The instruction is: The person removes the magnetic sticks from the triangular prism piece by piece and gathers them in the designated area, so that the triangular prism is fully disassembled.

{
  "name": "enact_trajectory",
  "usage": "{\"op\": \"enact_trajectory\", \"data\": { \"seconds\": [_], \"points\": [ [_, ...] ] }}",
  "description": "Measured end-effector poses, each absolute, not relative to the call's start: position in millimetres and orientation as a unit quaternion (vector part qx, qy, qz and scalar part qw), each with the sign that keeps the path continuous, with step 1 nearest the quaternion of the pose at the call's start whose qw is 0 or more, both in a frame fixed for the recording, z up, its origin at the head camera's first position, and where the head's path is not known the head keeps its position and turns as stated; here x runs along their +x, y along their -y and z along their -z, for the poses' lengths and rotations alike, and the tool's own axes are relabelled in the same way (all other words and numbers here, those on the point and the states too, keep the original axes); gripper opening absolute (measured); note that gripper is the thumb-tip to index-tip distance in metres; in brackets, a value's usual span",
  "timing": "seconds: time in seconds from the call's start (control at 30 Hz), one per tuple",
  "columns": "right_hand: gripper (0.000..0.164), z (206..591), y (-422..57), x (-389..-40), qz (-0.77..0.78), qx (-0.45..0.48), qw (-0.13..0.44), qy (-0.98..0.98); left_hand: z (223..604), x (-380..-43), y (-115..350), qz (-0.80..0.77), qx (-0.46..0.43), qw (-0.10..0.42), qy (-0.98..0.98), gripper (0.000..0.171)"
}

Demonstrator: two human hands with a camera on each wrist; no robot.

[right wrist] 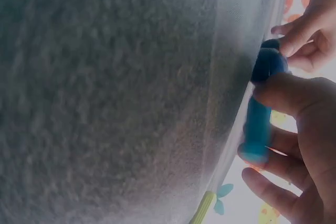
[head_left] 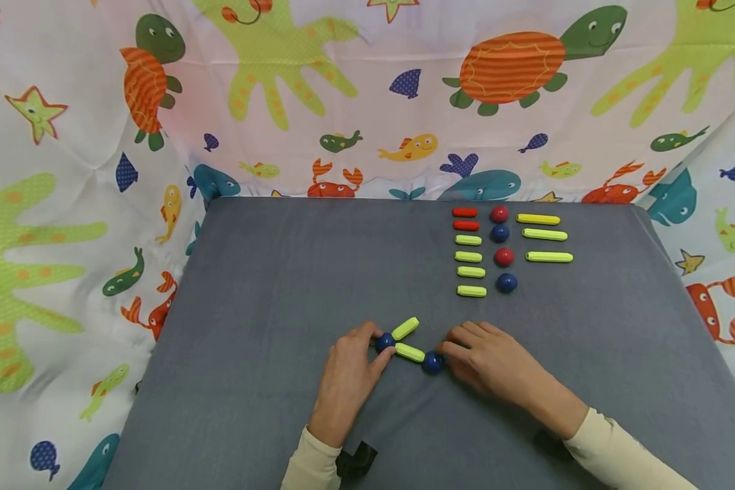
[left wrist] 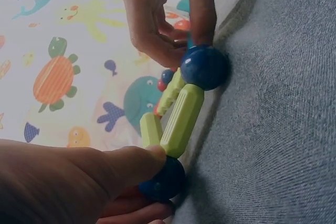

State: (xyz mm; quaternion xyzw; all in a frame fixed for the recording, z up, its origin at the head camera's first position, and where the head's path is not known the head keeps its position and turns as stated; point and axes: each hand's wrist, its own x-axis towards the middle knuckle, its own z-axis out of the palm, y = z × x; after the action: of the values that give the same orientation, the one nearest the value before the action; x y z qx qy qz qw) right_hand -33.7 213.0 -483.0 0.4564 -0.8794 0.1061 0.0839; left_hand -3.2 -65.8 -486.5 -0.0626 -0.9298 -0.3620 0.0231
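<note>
In the head view my left hand (head_left: 349, 374) pinches a blue ball (head_left: 384, 342) between thumb and fingers. From that ball two yellow-green sticks fan out: one stick (head_left: 406, 328) points up and right, the other (head_left: 410, 352) runs to a second blue ball (head_left: 432, 363). My right hand (head_left: 496, 357) is at this second ball. The right wrist view shows it holding a short teal-blue stick (right wrist: 257, 129) between thumb and fingers, one end against the dark blue ball (right wrist: 269, 66). From above, the right hand hides that stick.
Farther back on the grey table (head_left: 269, 272) lie short red sticks (head_left: 465, 225), short yellow-green sticks (head_left: 468, 256), red balls (head_left: 504, 256), blue balls (head_left: 506, 282) and longer yellow sticks (head_left: 545, 235). A black strap (head_left: 356, 461) is by the left wrist. Patterned cloth (head_left: 343, 88) hangs behind.
</note>
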Motion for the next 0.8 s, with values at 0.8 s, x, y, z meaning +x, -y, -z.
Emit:
{"op": "enact_trajectory", "data": {
  "seconds": [0.8],
  "points": [
    [0.051, 483.1, -237.7, -64.2, -0.165, 0.338, 0.045, 0.926, 487.2, -4.5, 68.2, 0.364, -0.065, 0.010, 0.929, 0.025]
  ]
}}
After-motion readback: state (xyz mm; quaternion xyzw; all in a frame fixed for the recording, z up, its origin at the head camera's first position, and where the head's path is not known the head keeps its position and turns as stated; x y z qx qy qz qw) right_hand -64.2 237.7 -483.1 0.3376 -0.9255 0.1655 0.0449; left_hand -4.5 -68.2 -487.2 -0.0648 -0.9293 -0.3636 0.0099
